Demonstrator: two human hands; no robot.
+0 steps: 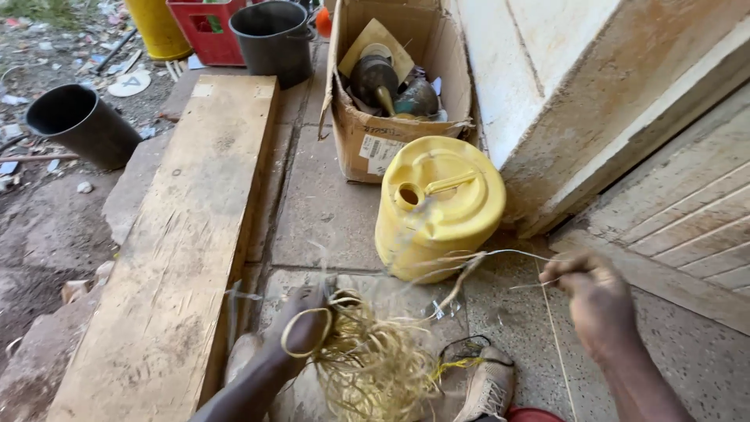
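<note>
My left hand (306, 322) grips a tangled bundle of pale straw-like fibre (373, 361) low in the middle of the view, with a loop of it around the fingers. My right hand (595, 291) is out to the right, pinching thin strands (500, 255) that stretch from the bundle across to it. One long strand (556, 344) hangs down below that hand. A worn shoe (488, 384) shows just under the bundle.
A yellow plastic jerrycan (437, 205) stands right behind the strands. Behind it is an open cardboard box (394, 94) of odds and ends. A long wooden plank (183, 242) lies to the left. Black buckets (78, 121) (273, 39), a red crate (205, 30), and a wall (594, 86) at right.
</note>
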